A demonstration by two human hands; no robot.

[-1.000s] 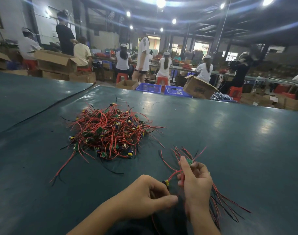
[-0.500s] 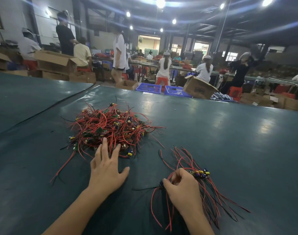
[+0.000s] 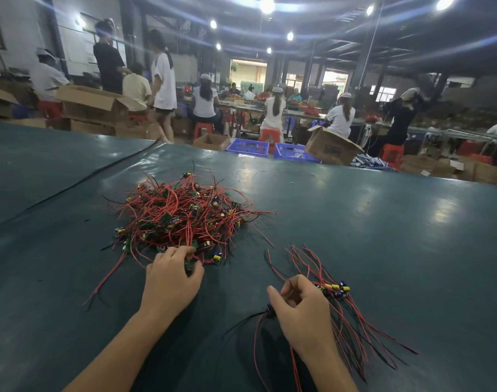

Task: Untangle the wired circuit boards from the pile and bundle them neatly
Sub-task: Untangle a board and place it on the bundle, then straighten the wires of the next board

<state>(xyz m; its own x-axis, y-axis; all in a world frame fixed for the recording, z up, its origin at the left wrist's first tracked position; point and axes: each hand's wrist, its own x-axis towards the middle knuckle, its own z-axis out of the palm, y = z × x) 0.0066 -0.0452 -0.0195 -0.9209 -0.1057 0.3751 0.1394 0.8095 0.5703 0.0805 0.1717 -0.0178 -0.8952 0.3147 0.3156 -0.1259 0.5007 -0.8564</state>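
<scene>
Wired circuit boards (image 3: 168,222) form a tangled red pile (image 3: 185,213) on the tabletop (image 3: 383,222); the left hand (image 3: 171,281), flat before, now pinches a green board (image 3: 190,265) at its near edge. The right hand (image 3: 301,309) still grips the near-right bundle (image 3: 336,290).

My left hand (image 3: 170,281) pinches a board (image 3: 189,265) at the near edge of the pile (image 3: 182,216) while my right hand (image 3: 302,309) grips a bundle (image 3: 336,290) on the table (image 3: 383,236)

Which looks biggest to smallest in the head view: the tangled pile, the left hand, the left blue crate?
1. tangled pile
2. left hand
3. left blue crate; it sits far back, so its true size is unsure.
</scene>
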